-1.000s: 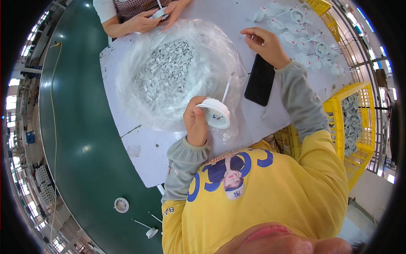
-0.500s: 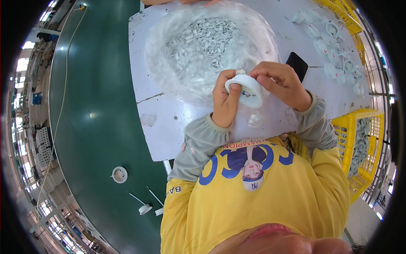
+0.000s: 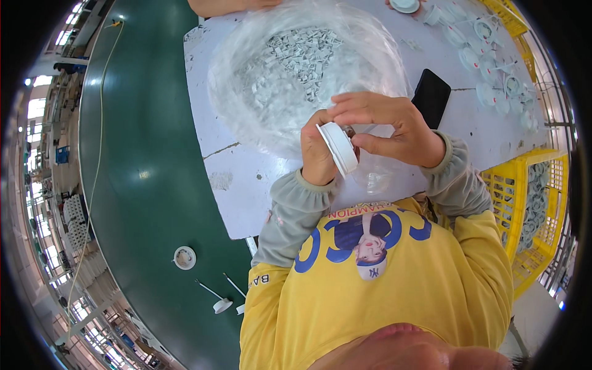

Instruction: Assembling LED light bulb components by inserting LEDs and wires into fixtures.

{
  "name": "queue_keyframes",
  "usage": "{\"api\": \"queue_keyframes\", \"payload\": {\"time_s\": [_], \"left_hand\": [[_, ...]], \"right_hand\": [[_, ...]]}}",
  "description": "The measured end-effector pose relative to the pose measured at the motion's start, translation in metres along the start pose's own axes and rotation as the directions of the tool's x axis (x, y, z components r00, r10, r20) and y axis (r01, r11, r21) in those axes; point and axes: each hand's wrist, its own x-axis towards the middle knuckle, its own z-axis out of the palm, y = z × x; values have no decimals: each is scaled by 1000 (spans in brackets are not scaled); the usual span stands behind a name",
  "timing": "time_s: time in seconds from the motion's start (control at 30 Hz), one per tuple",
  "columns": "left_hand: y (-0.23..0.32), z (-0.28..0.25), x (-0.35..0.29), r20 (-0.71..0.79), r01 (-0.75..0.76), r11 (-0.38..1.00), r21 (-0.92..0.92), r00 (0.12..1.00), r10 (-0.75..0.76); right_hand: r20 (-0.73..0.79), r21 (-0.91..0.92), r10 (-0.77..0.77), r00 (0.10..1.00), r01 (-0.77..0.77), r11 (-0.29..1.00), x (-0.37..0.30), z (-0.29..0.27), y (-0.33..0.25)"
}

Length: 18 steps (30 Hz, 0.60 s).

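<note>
A white round plastic housing (image 3: 340, 150) with a flanged rim is tilted on edge above the near part of the table. My left hand (image 3: 316, 151) is closed round its left side, partly hidden behind it. On the other side my right hand (image 3: 394, 128) has its fingers stretched over the top and its thumb close to the housing's right face. A gap shows between that thumb and the fingers; whether the fingertips touch the housing I cannot tell. Behind both hands lies a clear plastic bag (image 3: 246, 117) full of small white plastic pieces (image 3: 305, 52).
A black phone (image 3: 431, 98) lies right of my right hand. Several white round parts with wires (image 3: 487, 61) are spread at the far right. A yellow crate (image 3: 515, 197) holds more parts. Left, a green surface (image 3: 148, 185) carries a few white parts (image 3: 184, 258). Another person's arm (image 3: 228, 5) rests at the far edge.
The housing has turned from facing up to standing on edge, and moved slightly left. My right hand has shifted left and its fingers have spread. Another person's hand with a white part appears at far right.
</note>
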Motion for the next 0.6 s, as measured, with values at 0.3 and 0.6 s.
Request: {"api": "queue_keyframes", "payload": {"time_s": [0.3, 0.6], "left_hand": [[7, 9, 2, -161, 193, 967, 164, 973, -167], [1, 6, 4, -238, 99, 976, 192, 970, -52]], "right_hand": [[-20, 37, -31, 999, 32, 999, -4, 3, 11], [-20, 179, 129, 991, -124, 976, -7, 8, 6]]}}
